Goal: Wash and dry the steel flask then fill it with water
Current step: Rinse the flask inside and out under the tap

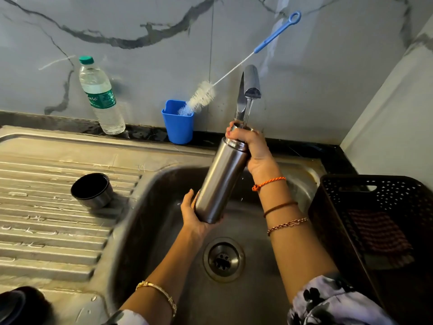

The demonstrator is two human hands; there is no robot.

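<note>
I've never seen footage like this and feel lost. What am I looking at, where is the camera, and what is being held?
There is no machine here: a person wears a camera on the head, looking down at their own two hands over a steel sink. The right hand grips the neck of a steel flask; the left hand cups its base. The flask tilts under the tap, with water running into its mouth. On the draining board lies the flask's cap. Behind stand a plastic water bottle and a blue cup holding a bottle brush. A dark basket sits on the right.
</note>
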